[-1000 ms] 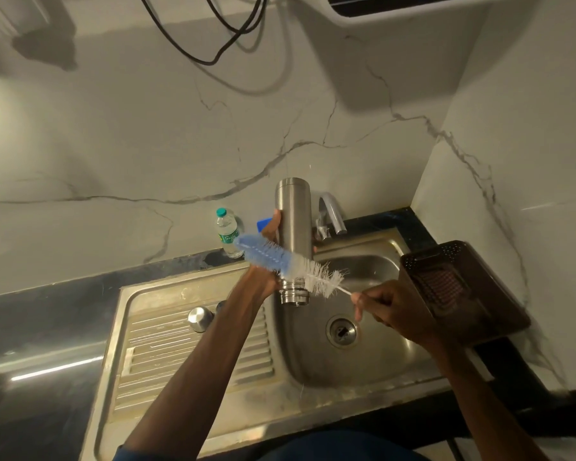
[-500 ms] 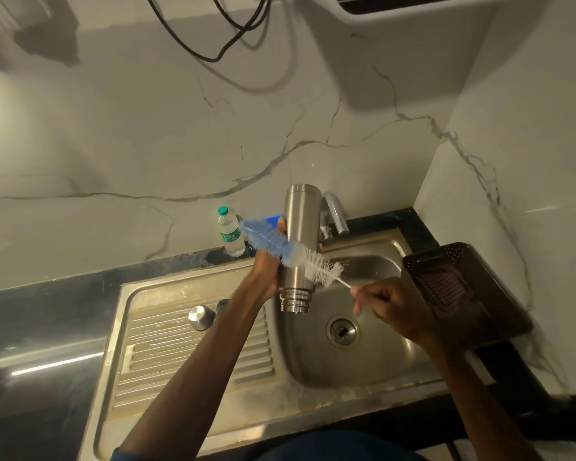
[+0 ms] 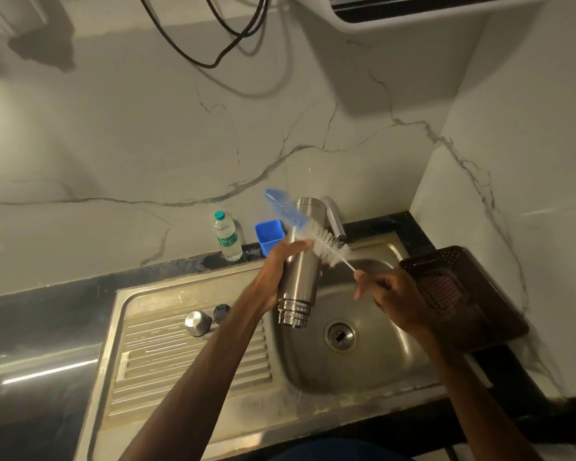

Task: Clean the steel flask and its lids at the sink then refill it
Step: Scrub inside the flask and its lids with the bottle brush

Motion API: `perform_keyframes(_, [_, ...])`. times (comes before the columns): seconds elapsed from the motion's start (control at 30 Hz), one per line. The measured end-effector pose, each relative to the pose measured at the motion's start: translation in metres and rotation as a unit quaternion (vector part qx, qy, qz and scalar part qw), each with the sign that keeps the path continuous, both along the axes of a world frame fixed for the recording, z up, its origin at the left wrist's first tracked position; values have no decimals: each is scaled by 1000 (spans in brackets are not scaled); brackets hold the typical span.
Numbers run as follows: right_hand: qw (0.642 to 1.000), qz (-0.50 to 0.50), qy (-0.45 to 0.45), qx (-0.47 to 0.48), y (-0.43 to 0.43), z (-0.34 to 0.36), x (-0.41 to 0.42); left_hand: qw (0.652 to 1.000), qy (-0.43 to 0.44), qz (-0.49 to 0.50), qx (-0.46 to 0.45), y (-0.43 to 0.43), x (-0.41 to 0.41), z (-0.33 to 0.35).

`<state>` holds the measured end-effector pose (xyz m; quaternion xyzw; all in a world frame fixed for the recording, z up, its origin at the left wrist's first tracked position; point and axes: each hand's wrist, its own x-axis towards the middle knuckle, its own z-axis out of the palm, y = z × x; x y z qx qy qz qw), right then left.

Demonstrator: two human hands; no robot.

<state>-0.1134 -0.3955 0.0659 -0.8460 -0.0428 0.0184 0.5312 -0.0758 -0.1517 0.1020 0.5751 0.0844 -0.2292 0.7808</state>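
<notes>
Over the basin (image 3: 373, 367), head view: steel flask (image 3: 301, 281) held upside down, threaded mouth lowest, base up near the tap (image 3: 333, 216), leaning slightly.
Grip, left hand (image 3: 278, 272): wrapped round the flask's middle from the left, fingers curled across its front.
Grip, right hand (image 3: 393, 294): fingers closed in a pinch on the thin white stem of the bottle brush (image 3: 323, 239), above the basin's right side.
Brush position: slants across the outside of the flask's upper part; white bristles lie on the steel, and the blue end is blurred against the wall, up and left of the flask's base.
Lids: domed steel lid (image 3: 197, 322) and smaller dark lid (image 3: 221, 312) sit just beside each other on the drainboard (image 3: 167, 364), near its far edge.
Basin floor: drain (image 3: 339, 335) in plain sight, low and right of the flask's mouth.
Back ledge: plastic water bottle (image 3: 227, 237) with a green cap stands upright; blue cup (image 3: 269, 235) is just to its right.
Right of sink: dark perforated basket (image 3: 459, 294) rests on the black counter (image 3: 30, 314).
In the way: the flask and brush hide part of the tap; the left forearm crosses the drainboard's right part; the right hand covers the basket's near-left edge.
Wall: black cables (image 3: 213, 38) loop down near the top.
</notes>
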Motion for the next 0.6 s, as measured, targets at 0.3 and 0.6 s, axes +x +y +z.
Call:
perform_keyframes(0.3, [997,-75,-36,6,5,31,16,998,-17,-30,-50,-7,-3,-1])
perform_keyframes(0.6, [997,-63,-32,-12,1,25,15,998,16,-4,-65,-3,0,-6])
